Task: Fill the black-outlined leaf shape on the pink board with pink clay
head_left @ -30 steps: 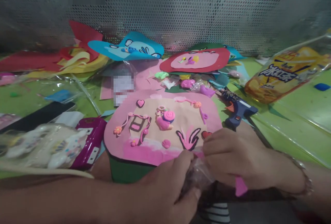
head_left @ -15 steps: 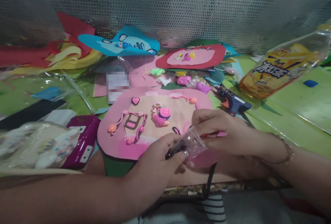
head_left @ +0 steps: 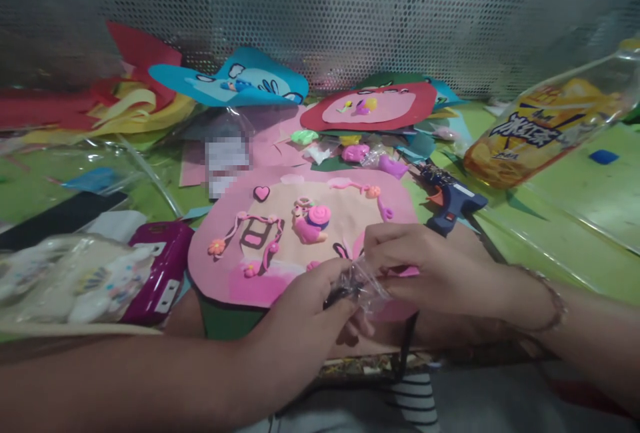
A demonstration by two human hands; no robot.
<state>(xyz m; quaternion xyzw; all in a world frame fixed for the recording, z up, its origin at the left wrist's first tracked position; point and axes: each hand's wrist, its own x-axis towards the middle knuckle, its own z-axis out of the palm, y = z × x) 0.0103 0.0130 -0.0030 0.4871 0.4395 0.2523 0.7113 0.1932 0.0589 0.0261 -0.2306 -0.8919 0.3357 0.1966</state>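
Observation:
Between my hands is a small clear plastic bag (head_left: 370,290) with something black inside, perhaps clay. My left hand (head_left: 313,306) is closed around the bag's dark end. The fingers of my right hand (head_left: 410,260) pinch its other side. Under and beyond both hands lies a pink paper board (head_left: 213,273) with a cream centre. On it sit a pink clay snail (head_left: 310,223), a heart (head_left: 261,193), a black-framed square (head_left: 257,234) and clay vines with flowers. My hands cover the board's lower right part.
A glue gun (head_left: 453,203) and a tilted drink bottle (head_left: 530,133) are at the right. Bagged clay lumps (head_left: 355,152) lie behind the board, before blue (head_left: 225,83) and red (head_left: 313,116) paper pieces. A purple case (head_left: 163,273) and pale pouch (head_left: 90,280) stand left.
My right hand has shifted slightly left, closer to my left hand. The clear bag is now more bunched between the fingers of both hands.

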